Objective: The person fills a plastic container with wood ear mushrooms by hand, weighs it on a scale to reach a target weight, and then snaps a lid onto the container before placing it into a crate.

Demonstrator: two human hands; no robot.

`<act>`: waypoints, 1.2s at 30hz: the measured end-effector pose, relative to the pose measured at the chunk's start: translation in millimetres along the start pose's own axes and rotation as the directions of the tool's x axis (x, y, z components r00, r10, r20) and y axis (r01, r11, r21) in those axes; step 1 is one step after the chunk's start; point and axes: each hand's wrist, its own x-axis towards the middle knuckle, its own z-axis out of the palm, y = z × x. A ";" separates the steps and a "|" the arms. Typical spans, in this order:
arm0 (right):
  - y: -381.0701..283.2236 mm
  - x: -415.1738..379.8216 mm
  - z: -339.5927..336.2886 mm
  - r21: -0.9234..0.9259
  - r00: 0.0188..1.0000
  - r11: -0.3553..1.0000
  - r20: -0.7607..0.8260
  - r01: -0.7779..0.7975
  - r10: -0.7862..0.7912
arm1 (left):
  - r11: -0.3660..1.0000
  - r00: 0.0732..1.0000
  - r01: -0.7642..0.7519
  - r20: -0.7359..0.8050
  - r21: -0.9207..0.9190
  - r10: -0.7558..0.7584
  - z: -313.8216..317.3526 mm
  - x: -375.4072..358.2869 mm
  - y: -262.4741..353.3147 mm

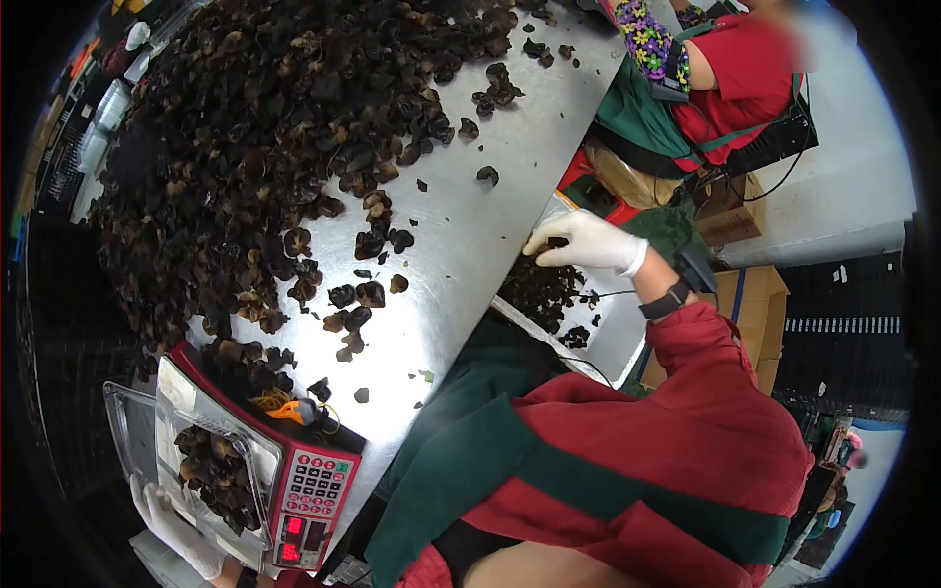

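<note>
My left hand [176, 529], in a white glove, lies with its fingers stretched out along the edge of a clear plastic tray [257, 453]. In the tray is a small heap of wood ear mushrooms [218, 478]. It rests on a red digital scale [319, 482] with lit red digits. My right hand [588, 242], also white-gloved, is by the table edge, above a white bin [618, 328] that holds dark mushroom pieces [544, 294]. Its thumb and fingers are curled together around a dark brown wood ear piece [557, 242], partly hidden.
A big mound of wood ear mushrooms [265, 118] covers much of the metal table [451, 235], with loose pieces near its edge. An orange-handled cutter [292, 412] lies beside the scale. A co-worker in red [740, 83] stands at upper right. A cardboard box [760, 318] is behind my right arm.
</note>
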 end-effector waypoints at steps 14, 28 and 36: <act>9.0 99.7 1.9 -0.358 0.857 0.928 -0.439 0.108 -0.269 | 0.862 0.894 -0.441 0.038 0.250 0.447 14.9 -142.1 69.4; -200.7 164.1 129.9 0.658 0.796 0.753 0.460 -0.008 -0.393 | 0.992 0.994 0.104 -0.037 -0.065 -0.106 48.7 -216.3 38.9; -301.4 172.3 192.8 0.384 0.669 0.923 0.684 0.007 -0.290 | 0.878 0.963 0.262 0.048 -0.401 -0.266 42.1 -213.3 28.0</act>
